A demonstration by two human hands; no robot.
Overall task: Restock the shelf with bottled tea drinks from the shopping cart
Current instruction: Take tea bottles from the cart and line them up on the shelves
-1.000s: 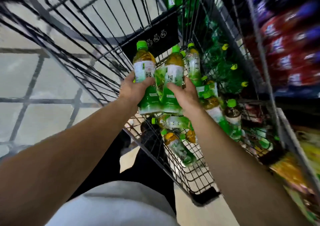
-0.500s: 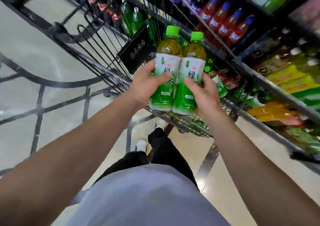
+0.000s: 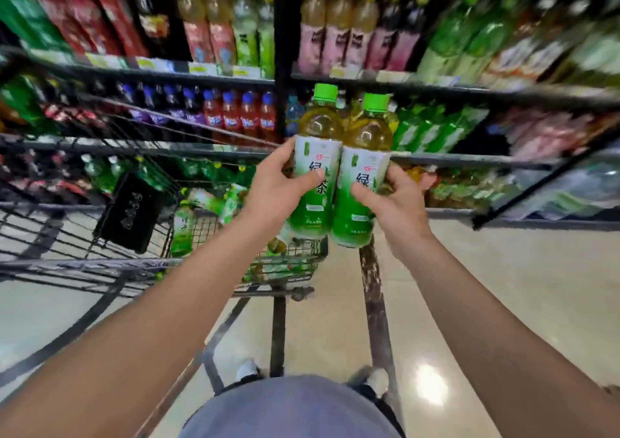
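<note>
Left hand (image 3: 278, 186) gripping one green tea bottle (image 3: 313, 169), right hand (image 3: 396, 202) gripping a second green tea bottle (image 3: 360, 182), both upright and touching, above shopping cart (image 3: 100, 263), before blurred drink shelf (image 3: 469, 160)

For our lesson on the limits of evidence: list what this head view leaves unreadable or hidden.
- Shelf price tags: motion blur makes them unreadable.
- Left bottle label: partly covered by the left hand.
- Right bottle label: partly covered by the right hand.
- Cart bottle count: mesh and arm hide it.
</note>
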